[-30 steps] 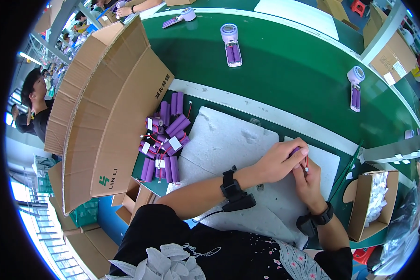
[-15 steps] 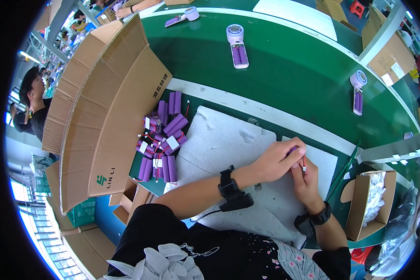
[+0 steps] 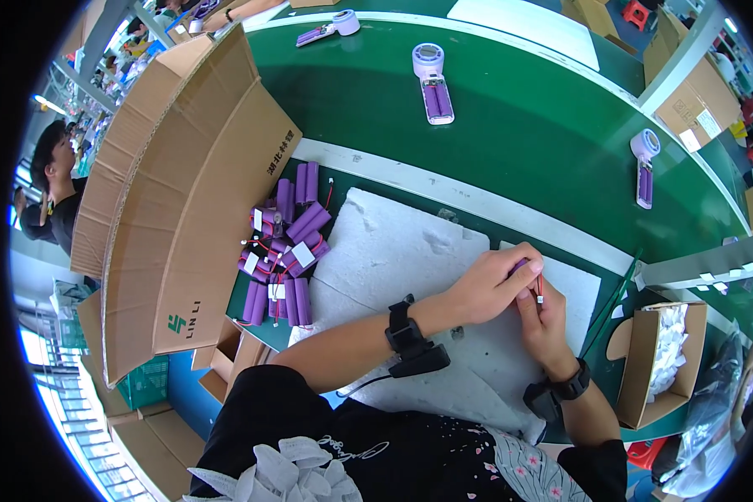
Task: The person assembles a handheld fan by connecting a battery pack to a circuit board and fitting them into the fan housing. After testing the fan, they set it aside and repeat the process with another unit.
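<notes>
Above the white foam board (image 3: 372, 251), my left hand (image 3: 495, 283) and my right hand (image 3: 546, 325) meet around a purple battery pack (image 3: 519, 267). Fingers of both hands are closed on it and hide most of it. Red and dark wires with a small white connector (image 3: 540, 299) hang from the pack beside my right fingers. To the left of the board lies a heap of similar purple battery packs (image 3: 309, 222), some bearing white labels and red leads.
A tall cardboard box (image 3: 217, 209) stands at the left. Beyond a pale rail (image 3: 468, 202), a green conveyor belt (image 3: 535, 134) carries opened lilac handheld fans (image 3: 429, 57) with purple cells inside. At right, a small carton (image 3: 693, 356) holds white pieces (image 3: 671, 351).
The fans on the belt have shifted slightly right relative to the rail. Both hands stay closed on the battery pack, with only a slight shift of the dangling wires.
</notes>
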A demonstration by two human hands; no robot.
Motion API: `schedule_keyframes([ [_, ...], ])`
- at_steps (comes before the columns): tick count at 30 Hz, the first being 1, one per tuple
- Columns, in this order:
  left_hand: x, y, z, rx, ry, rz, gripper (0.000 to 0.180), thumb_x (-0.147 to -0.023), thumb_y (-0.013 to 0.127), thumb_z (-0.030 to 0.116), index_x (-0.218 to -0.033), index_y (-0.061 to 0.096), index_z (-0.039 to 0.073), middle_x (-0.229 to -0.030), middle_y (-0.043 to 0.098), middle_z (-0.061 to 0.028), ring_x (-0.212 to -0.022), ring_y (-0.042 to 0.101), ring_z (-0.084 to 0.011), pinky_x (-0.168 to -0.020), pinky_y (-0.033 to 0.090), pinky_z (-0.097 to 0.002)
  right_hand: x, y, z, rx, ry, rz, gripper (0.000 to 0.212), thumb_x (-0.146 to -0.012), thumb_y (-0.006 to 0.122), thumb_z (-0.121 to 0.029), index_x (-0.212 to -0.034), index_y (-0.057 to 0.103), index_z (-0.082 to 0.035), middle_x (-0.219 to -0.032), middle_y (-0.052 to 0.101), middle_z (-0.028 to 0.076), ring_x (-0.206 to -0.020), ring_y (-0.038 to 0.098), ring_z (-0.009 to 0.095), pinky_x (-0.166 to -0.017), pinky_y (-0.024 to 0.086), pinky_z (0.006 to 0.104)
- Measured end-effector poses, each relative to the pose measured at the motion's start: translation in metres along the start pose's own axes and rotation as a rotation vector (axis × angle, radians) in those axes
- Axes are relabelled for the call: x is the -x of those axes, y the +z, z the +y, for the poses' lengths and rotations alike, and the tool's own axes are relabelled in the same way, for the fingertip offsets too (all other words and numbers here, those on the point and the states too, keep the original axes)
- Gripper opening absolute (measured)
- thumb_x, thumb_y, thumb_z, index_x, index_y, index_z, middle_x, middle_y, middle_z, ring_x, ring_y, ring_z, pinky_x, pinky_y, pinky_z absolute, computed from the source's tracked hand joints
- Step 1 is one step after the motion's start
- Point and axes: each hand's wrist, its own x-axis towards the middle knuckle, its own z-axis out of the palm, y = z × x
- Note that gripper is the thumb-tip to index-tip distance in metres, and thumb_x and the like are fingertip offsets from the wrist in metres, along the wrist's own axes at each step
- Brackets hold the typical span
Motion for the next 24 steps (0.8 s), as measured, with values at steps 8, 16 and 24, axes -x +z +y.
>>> schedule_keyframes([
  [8,-0.0001,-0.0002,0.0005,0.006,-0.014,-0.013,0.033,-0.104,0.042,0.03,-0.106,0.059,0.002,-0.081,0.061,-0.0063,-0.07,0.057,-0.0116,-0.064,0.048,-0.0276,-0.0015,-0.0004,-0.0026,0.011,-0.021,-0.011,0.014,-0.098,0.054,-0.009,-0.102,0.06,0.002,-0.082,0.064,0.012,-0.072,0.061,0.019,-0.067,0.049,0.0297],
  [16,0.0005,-0.0001,0.001,0.008,-0.026,-0.017,0.033,-0.104,0.043,0.03,-0.105,0.059,0.002,-0.082,0.062,-0.007,-0.07,0.057,-0.0122,-0.065,0.048,-0.028,-0.0005,0.0001,-0.0005,0.007,-0.019,0.003,0.013,-0.097,0.052,-0.008,-0.101,0.06,0.002,-0.081,0.063,0.011,-0.071,0.061,0.018,-0.066,0.048,0.0297],
  [24,-0.0001,-0.0013,0.0013,-0.039,-0.026,-0.008,0.032,-0.103,0.045,0.031,-0.105,0.059,0.002,-0.083,0.062,-0.0077,-0.073,0.058,-0.0134,-0.067,0.048,-0.0288,-0.0017,0.0007,-0.0036,0.016,0.004,-0.004,0.012,-0.096,0.052,-0.007,-0.098,0.059,0.002,-0.079,0.063,0.011,-0.069,0.06,0.018,-0.064,0.048,0.0297],
])
